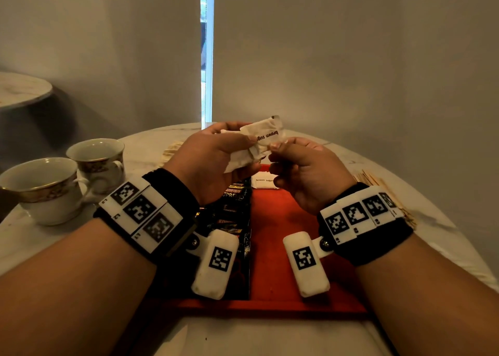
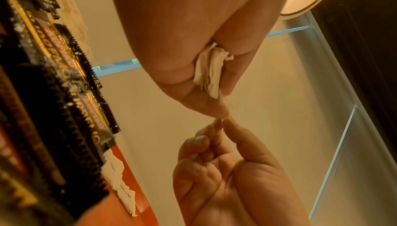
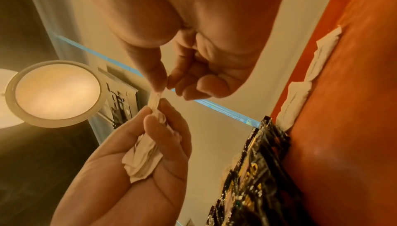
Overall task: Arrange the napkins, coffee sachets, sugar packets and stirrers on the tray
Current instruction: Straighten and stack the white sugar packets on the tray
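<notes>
Left hand (image 1: 213, 157) gripped sugar packets (image 1: 243, 158); right hand (image 1: 299, 166) fingers (image 1: 279, 145) pinched top packet (image 1: 266, 134), long axis crosswise, above tray (image 1: 283, 215).

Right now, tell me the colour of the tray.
Red-orange; the tray shows best in the head view.

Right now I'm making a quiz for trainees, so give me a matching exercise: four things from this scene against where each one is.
Things:
1. coffee sachets
2. teacups
3. stirrers
4. sugar packet

Places:
A. pinched between both hands
B. on the table, right of the tray
C. left part of the tray
D. on the table, left of the tray

Pairs: 1-C, 2-D, 3-B, 4-A
</notes>
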`<state>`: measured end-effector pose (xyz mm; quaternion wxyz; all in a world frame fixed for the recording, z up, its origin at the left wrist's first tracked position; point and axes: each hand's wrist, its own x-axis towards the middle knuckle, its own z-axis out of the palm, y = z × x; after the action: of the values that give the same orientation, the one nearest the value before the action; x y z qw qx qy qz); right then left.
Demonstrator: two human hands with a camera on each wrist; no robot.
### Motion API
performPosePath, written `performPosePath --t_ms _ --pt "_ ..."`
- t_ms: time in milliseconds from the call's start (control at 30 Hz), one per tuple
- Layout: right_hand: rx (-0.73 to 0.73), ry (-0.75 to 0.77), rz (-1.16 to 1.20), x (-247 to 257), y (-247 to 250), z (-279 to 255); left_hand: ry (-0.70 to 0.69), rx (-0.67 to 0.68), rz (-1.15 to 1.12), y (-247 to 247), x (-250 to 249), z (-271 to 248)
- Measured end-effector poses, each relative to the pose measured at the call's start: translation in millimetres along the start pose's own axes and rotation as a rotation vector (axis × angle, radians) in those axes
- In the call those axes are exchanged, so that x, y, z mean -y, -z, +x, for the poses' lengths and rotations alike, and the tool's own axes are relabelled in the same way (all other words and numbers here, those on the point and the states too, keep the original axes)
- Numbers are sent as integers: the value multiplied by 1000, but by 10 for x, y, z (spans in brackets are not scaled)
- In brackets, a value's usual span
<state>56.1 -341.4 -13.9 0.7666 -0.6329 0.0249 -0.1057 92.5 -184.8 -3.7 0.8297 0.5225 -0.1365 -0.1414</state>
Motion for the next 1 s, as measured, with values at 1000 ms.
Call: performPosePath --t_ms 1000 --pt "-70 136 91 -26 -13 17 -16 -42 145 -3 4 3"
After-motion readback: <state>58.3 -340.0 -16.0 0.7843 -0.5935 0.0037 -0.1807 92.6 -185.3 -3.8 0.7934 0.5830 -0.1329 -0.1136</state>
